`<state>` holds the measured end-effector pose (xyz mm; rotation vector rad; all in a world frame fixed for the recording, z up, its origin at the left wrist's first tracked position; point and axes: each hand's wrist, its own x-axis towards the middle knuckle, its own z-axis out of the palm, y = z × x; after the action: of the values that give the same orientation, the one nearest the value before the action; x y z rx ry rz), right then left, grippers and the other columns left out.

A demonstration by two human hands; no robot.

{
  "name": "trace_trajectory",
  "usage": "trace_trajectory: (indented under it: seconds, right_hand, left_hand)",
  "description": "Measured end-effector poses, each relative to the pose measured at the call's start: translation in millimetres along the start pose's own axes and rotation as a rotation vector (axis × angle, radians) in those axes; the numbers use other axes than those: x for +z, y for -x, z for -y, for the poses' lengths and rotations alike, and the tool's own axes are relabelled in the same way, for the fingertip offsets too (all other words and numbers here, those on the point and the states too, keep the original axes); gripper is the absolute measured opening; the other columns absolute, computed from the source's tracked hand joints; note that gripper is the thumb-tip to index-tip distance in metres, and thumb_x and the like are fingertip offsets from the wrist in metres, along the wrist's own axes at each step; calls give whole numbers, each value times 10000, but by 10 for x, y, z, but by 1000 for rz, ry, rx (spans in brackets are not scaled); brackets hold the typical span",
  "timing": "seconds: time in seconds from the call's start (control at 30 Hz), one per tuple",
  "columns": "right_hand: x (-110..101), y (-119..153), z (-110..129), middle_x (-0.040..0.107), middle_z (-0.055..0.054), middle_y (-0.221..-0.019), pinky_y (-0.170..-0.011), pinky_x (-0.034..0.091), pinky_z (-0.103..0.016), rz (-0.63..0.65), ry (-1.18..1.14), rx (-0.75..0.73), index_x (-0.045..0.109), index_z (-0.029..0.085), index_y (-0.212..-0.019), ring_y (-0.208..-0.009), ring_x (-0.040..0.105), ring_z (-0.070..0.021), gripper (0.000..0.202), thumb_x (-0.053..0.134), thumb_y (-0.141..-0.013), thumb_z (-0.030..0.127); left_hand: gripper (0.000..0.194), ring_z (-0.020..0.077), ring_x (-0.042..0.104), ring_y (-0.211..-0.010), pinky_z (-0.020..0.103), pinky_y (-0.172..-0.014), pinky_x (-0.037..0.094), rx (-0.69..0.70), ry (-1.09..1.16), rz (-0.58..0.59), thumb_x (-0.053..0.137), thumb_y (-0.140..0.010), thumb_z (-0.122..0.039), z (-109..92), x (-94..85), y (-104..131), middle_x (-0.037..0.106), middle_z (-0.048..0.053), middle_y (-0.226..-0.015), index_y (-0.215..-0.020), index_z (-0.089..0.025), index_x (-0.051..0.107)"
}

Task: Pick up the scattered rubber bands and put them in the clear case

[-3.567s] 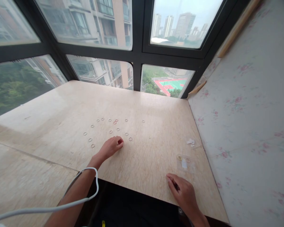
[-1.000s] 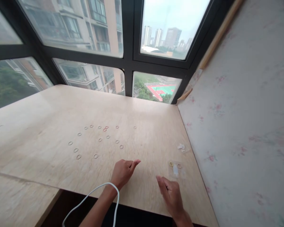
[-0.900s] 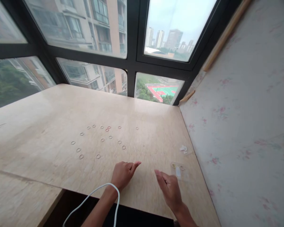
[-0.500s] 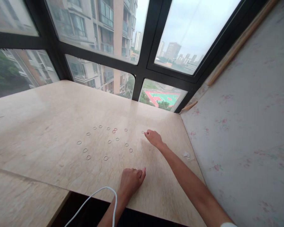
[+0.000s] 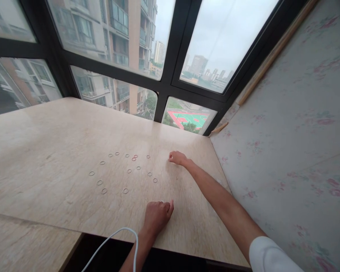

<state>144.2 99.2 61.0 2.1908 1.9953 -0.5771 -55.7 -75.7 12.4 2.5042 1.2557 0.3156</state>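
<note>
Rings (image 5: 153,181) lie scattered on the bench (image 5: 73,132). To their right, the right hand (image 5: 178,157) has fingertips together, any hold indistinct; the left hand (image 5: 158,216) is curled, its grip hidden.

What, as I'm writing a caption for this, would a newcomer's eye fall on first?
Probably the pair of red rings, close together among thin grey rings on the pale tabletop. Next might come the right hand, reaching far out to the right of them. Beyond the lower window pane, the red-and-green sports court also stands out.
</note>
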Motion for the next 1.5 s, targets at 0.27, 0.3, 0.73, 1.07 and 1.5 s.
trace_trajectory:
  seconds: [0.27, 0.3, 0.73, 1.07, 1.5]
  right_hand:
    - [150, 227, -243, 599, -77, -1183, -815, 537, -404, 98, -252, -31, 568, 161, -1197, -977, 623, -207, 319, 584, -926, 329]
    - [183, 273, -272, 602, -76, -1177, -810, 539, -401, 89, -287, -35, 569, 161, -1194, -970, 625, -205, 316, 583, -926, 329]
    - [223, 1399, -823, 441, 98, -442, -374, 303, -159, -192, -603, -76, 590, 150, -864, -357, 416, -60, 198, 535, -833, 338]
    - [380, 2495, -1468, 473, 88, -415, -451, 309, -199, -348, -453, 171, 614, 189, -826, -346, 436, -86, 187, 498, -831, 335]
    - [493, 2744, -1480, 518, 57, -444, -499, 310, -231, -326, -327, 267, 652, 206, -811, -391, 471, -116, 198, 493, -856, 316]
  left_hand:
    - [568, 212, 645, -589, 286, -538, 283, -4, 5, -43, 307, -984, -356, 7, 0, 12, 722, 117, -670, -653, -178, 733]
    - [567, 210, 641, -583, 286, -536, 278, -6, 5, -50, 310, -982, -356, 9, 2, 14, 720, 116, -666, -646, -179, 730]
    - [594, 171, 565, -511, 286, -529, 194, -32, 53, -97, 314, -966, -409, 25, -35, 31, 664, 80, -559, -520, -173, 628]
    - [548, 156, 510, -488, 272, -534, 186, -34, -10, -107, 346, -935, -435, 18, -55, 17, 595, 47, -500, -493, -176, 541]
    - [534, 141, 468, -466, 272, -525, 186, -22, -33, -128, 357, -930, -438, 41, -12, 17, 553, 30, -478, -485, -174, 488]
